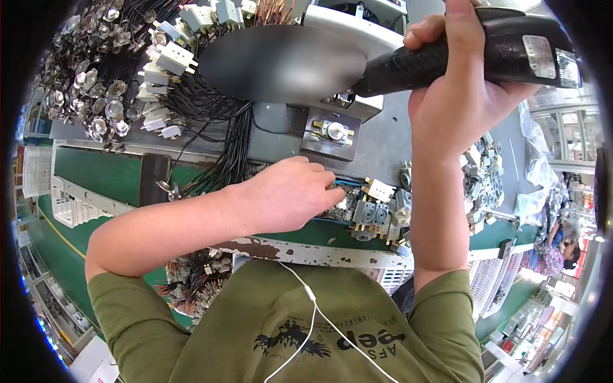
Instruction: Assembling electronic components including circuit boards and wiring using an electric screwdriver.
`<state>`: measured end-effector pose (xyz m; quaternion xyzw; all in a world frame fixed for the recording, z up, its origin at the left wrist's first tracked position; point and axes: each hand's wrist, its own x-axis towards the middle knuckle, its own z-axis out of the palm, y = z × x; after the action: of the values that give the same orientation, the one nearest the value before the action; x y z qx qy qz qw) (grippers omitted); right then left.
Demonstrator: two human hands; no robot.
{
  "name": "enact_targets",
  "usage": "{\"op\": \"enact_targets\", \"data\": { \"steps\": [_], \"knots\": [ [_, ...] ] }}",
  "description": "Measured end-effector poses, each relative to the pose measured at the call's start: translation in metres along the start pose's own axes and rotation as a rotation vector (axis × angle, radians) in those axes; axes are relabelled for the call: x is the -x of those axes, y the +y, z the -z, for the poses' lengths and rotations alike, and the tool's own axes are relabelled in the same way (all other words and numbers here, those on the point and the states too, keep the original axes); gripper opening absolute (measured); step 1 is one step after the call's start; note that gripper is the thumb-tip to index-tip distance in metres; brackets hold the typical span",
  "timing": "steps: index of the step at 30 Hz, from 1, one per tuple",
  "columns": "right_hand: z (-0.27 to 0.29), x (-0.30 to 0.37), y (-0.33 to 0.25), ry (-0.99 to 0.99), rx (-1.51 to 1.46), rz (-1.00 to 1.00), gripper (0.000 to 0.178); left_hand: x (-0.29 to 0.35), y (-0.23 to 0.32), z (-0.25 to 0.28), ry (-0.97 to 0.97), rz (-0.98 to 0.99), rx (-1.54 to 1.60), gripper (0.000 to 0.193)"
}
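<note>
Two hands are at work over the surface (391, 137). Right grip (460, 105): wrapped firmly around a black hand tool (421, 67), raised on the right; its working end is lost in a blurred patch. Left grip (294, 195): fingers curled at the small metal bits (347, 199); fingertips hidden, so whether anything is pinched cannot be told. The pale fitting (334, 131) with brass-coloured tabs lies on a dark block (325, 150), beyond the left grip and left of the right forearm, a black wire leading off it leftward. Judged step: selecting a small piece while the tool is held ready. Good practice would be to take one piece at a time, keep the fitting squarely seated, keep the wire slack and clear, and bring the tool in straight. Surface condition: crowded; round metal cups (96, 96), white plug pieces (175, 59) and a bundle of black wires (237, 137) at left, grey two-holed parts (370, 214) at right, paint worn off the near edge (306, 251). Room: green floor with a yellow line, white baskets (64, 205) at left, another person (559, 246) seated far right, detail too small to judge
</note>
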<state>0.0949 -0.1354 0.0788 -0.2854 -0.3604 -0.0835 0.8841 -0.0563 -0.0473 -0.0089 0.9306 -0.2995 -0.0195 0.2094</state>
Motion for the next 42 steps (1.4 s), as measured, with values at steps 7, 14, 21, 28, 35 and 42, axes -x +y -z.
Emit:
{"op": "enact_targets", "data": {
  "steps": [7,14,21,28,35,42],
  "knots": [
    [-0.002,0.001,0.006,-0.095,0.056,0.114,0.016,0.004,-0.002,-0.005,-0.010,-0.006,0.046,0.012],
    [-0.011,-0.007,-0.017,-0.210,0.582,-0.228,0.027,0.008,-0.002,-0.004,-0.024,-0.019,0.035,0.014],
    [-0.023,-0.017,0.003,-0.036,0.476,-0.239,0.074,0.004,-0.005,0.028,0.106,0.051,0.064,0.013],
    [-0.019,-0.004,-0.011,-0.185,-0.116,-0.104,0.059,-0.009,-0.046,0.025,0.391,0.194,-0.082,0.010],
    [-0.007,0.017,-0.021,-0.104,-0.019,-0.091,0.059,-0.009,-0.056,0.013,0.402,0.135,-0.153,0.012],
    [-0.015,0.021,-0.005,-0.068,0.057,-0.087,0.058,-0.007,-0.060,0.010,0.417,0.142,0.001,0.012]
  ]
}}
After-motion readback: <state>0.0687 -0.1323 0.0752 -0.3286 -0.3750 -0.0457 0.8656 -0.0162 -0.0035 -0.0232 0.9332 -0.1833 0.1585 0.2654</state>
